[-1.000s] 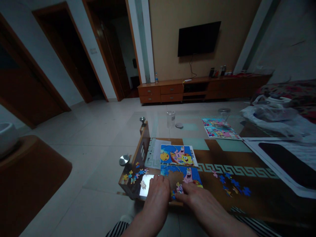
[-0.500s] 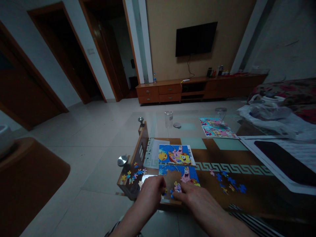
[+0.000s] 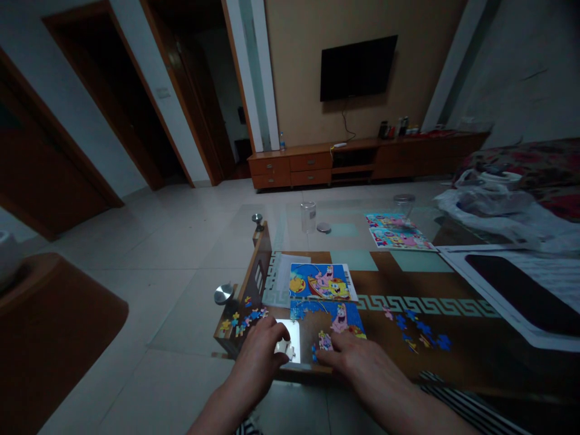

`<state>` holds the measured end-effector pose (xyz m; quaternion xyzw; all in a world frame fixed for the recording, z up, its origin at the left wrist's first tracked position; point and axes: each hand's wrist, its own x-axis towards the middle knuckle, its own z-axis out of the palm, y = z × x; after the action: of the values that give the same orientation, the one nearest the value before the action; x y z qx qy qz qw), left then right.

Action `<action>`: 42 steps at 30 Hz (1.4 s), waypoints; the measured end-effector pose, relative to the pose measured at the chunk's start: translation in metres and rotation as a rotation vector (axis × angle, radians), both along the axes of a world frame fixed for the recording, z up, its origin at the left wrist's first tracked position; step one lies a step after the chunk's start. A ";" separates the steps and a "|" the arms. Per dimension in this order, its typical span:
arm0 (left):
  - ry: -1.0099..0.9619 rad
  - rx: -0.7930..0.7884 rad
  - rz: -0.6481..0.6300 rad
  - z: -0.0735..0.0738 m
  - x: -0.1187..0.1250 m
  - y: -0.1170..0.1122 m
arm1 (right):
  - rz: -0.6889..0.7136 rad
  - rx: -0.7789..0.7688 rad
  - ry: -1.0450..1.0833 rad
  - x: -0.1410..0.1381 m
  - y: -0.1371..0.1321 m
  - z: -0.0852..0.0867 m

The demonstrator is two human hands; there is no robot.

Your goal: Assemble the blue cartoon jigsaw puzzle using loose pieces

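My left hand (image 3: 261,347) is over a bright white rectangle (image 3: 294,331) at the table's front left, its thumb and fingers apart. Small pale puzzle pieces (image 3: 285,349) lie on that rectangle beside the fingertips. My right hand (image 3: 360,359) rests with fingers stretched out at the lower edge of a partly assembled jigsaw puzzle (image 3: 341,317). Its fingertips are by a joined pink-and-white cluster (image 3: 325,341) and a blue piece (image 3: 314,352). Directly above the puzzle lies a cartoon picture card (image 3: 321,282) with the matching scene.
Loose pieces lie left (image 3: 240,320) and right (image 3: 423,332) of the puzzle. A clear jar (image 3: 309,217), its lid (image 3: 323,228), two more cards (image 3: 401,238) and another jar (image 3: 403,205) stand farther back. To the right are a black phone (image 3: 521,293), papers (image 3: 457,263) and a plastic bag (image 3: 493,208).
My left hand has moved left, away from the puzzle, and its fingers have spread, uncovering the white rectangle and pale pieces. My right hand has stayed nearly in place.
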<state>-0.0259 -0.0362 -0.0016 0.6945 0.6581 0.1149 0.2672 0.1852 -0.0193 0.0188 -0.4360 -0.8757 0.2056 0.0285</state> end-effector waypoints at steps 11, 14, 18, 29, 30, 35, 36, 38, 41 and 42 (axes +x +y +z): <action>0.046 0.066 0.005 -0.002 0.008 -0.004 | -0.001 -0.013 -0.081 -0.001 0.000 0.002; 0.053 0.060 -0.001 0.000 0.008 -0.004 | 0.015 -0.018 -0.087 0.000 -0.001 0.001; 0.069 0.042 0.000 0.000 0.008 -0.003 | 0.038 0.013 -0.106 0.000 -0.001 -0.001; 0.042 0.055 0.001 0.002 0.010 -0.006 | 0.020 0.026 -0.056 0.000 -0.001 0.000; 0.041 0.056 -0.002 0.002 0.011 -0.007 | 0.018 0.029 -0.054 -0.001 -0.001 0.000; 0.045 0.062 -0.009 0.003 0.011 -0.007 | 0.032 0.018 -0.094 -0.001 0.000 -0.002; 0.048 0.061 -0.007 0.003 0.011 -0.007 | 0.027 0.013 -0.098 -0.001 0.000 -0.002; 0.053 0.056 -0.007 0.003 0.011 -0.007 | 0.023 0.022 -0.100 0.000 0.000 -0.004; 0.051 0.058 -0.008 0.003 0.011 -0.007 | 0.040 0.056 -0.081 0.002 -0.001 -0.006; 0.049 0.062 -0.007 0.003 0.011 -0.007 | 0.040 0.058 -0.069 0.002 -0.001 -0.006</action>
<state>-0.0151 -0.0429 0.0010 0.7071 0.6583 0.1173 0.2300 0.1868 -0.0207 0.0129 -0.4243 -0.8902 0.1656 0.0067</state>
